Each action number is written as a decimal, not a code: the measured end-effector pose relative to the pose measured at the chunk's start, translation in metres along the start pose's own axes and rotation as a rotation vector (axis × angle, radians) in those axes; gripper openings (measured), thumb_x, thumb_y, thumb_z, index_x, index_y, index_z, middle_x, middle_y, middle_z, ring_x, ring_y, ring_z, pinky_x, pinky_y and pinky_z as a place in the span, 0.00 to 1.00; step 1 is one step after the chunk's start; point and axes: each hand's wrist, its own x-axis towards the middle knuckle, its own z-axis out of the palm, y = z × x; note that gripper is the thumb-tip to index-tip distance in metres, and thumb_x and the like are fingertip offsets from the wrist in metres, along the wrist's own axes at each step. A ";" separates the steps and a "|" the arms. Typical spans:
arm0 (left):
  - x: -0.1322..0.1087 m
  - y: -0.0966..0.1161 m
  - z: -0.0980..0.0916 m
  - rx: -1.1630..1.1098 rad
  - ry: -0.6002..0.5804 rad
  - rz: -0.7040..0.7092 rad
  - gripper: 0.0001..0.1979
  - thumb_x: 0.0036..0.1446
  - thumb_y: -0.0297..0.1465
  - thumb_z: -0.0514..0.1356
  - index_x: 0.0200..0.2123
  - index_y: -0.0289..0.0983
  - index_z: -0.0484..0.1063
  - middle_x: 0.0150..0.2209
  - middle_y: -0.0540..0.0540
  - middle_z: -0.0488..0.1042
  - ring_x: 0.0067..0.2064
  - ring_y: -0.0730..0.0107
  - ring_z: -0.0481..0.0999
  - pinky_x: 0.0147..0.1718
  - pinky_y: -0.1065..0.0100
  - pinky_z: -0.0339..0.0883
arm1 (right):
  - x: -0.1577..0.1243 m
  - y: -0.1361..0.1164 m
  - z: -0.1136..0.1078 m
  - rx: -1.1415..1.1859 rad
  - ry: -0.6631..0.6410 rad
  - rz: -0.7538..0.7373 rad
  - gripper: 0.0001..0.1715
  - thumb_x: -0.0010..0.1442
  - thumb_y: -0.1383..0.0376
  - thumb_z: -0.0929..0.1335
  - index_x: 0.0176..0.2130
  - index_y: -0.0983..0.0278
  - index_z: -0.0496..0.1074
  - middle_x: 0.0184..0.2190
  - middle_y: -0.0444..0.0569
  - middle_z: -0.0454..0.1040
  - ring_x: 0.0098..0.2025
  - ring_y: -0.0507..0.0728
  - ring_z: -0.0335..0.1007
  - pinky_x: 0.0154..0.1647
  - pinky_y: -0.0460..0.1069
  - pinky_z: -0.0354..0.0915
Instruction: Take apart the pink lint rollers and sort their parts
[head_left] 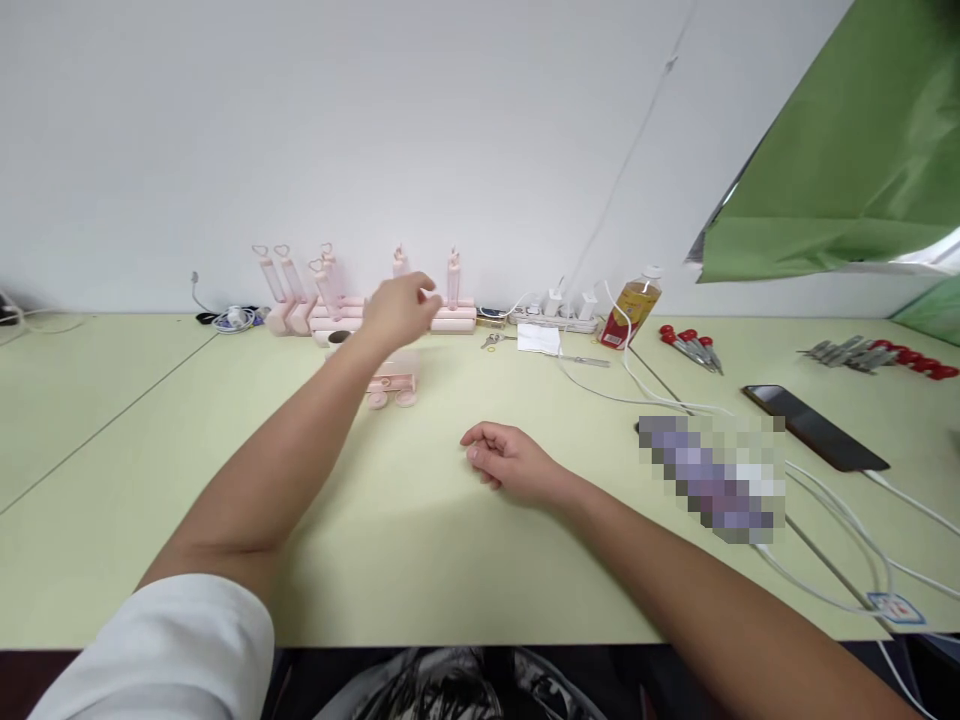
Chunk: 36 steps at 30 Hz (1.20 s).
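My left hand (401,310) reaches far across the pale green table (112,470) toward a row of pink plastic parts (315,290) standing against the white wall. Its fingers are curled, and I cannot make out anything held in them. Just below that hand lies a pink piece with small round wheels (391,388). My right hand (506,462) rests on the table near the middle, fingers loosely curled, holding nothing.
A bottle of orange drink (631,308), a white power strip (555,315) with cables, red-handled screwdrivers (690,348), more tools (877,356) and a black phone (814,425) lie to the right. A green sheet (840,170) hangs at the upper right. White cables (825,500) trail across the right side.
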 end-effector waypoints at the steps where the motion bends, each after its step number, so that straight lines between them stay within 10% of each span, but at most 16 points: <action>1: -0.005 -0.011 -0.013 -0.009 0.049 -0.048 0.20 0.60 0.41 0.53 0.52 0.40 0.72 0.46 0.46 0.77 0.45 0.59 0.74 0.44 0.63 0.66 | 0.000 -0.002 0.000 -0.005 0.004 0.007 0.18 0.57 0.52 0.70 0.42 0.62 0.70 0.28 0.43 0.67 0.27 0.50 0.64 0.26 0.45 0.62; 8: -0.057 -0.076 -0.057 0.071 0.047 -0.330 0.26 0.60 0.53 0.49 0.39 0.36 0.71 0.36 0.43 0.76 0.38 0.58 0.74 0.35 0.63 0.65 | 0.002 -0.006 -0.001 -0.055 0.029 -0.024 0.16 0.58 0.54 0.70 0.41 0.62 0.70 0.28 0.43 0.67 0.27 0.49 0.65 0.25 0.44 0.64; 18: -0.094 -0.121 -0.023 0.105 -0.221 -0.399 0.34 0.53 0.60 0.52 0.53 0.42 0.68 0.55 0.38 0.71 0.45 0.52 0.77 0.36 0.63 0.68 | 0.005 -0.007 -0.003 -0.086 0.067 -0.055 0.15 0.57 0.56 0.70 0.40 0.63 0.70 0.28 0.42 0.67 0.26 0.49 0.66 0.23 0.44 0.64; 36: -0.094 -0.136 0.000 0.031 -0.233 -0.432 0.20 0.49 0.49 0.62 0.36 0.39 0.75 0.38 0.42 0.79 0.37 0.57 0.77 0.31 0.67 0.66 | 0.006 -0.008 -0.004 -0.107 0.043 -0.048 0.14 0.56 0.57 0.71 0.39 0.62 0.70 0.28 0.43 0.68 0.27 0.49 0.66 0.23 0.44 0.65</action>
